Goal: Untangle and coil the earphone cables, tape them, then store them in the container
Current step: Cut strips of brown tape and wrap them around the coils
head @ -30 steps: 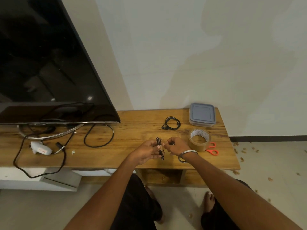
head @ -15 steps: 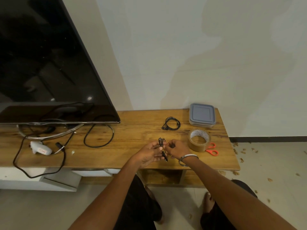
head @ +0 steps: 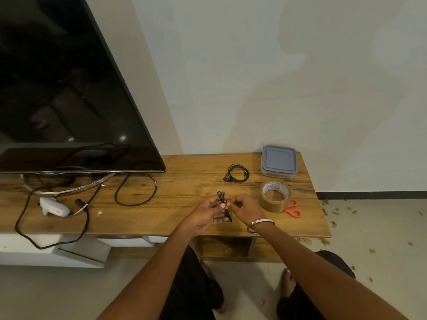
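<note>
Both hands' fingers (head: pixel 222 205) pinch a black earphone cable (head: pixel 223 204); tape roll (head: pixel 275 196) print unreadable.

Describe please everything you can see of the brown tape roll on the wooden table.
The brown roll of packing tape lies flat on the wooden table, its hole facing up. The outer winding looks glossy brown; the inner core is white with small print, too small to read. It sits near the table's right end, in front of the grey lidded plastic container. The orange-handled scissors lie against its right side. Neither hand touches it.
</note>
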`<act>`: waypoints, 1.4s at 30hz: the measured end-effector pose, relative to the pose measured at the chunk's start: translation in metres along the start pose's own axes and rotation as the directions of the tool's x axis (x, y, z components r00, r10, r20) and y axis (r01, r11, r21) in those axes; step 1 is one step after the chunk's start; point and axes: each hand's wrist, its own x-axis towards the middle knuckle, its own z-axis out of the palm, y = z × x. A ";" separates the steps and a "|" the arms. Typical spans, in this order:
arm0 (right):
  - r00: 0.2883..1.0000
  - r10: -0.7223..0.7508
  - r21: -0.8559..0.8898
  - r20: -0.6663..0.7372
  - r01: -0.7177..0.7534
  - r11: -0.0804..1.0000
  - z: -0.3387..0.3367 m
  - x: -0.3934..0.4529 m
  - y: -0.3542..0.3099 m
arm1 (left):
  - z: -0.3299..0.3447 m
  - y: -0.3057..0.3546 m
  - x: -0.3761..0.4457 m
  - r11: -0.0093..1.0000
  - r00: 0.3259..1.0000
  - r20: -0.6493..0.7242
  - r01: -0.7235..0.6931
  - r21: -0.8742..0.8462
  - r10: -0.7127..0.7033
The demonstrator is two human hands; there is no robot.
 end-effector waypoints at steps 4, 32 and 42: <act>0.998 0.009 0.023 -0.056 -0.008 1.000 0.004 0.001 0.004 | 0.001 0.001 -0.001 1.000 1.000 0.005 -0.003 -0.008 0.003; 0.979 0.046 0.308 0.198 -0.107 0.945 0.005 -0.007 0.006 | -0.004 -0.004 -0.002 0.999 0.998 0.060 -0.032 0.034 0.030; 0.972 0.085 0.371 0.220 -0.164 0.914 0.007 -0.004 0.005 | -0.015 -0.005 -0.003 0.992 0.989 0.148 0.003 -0.126 0.016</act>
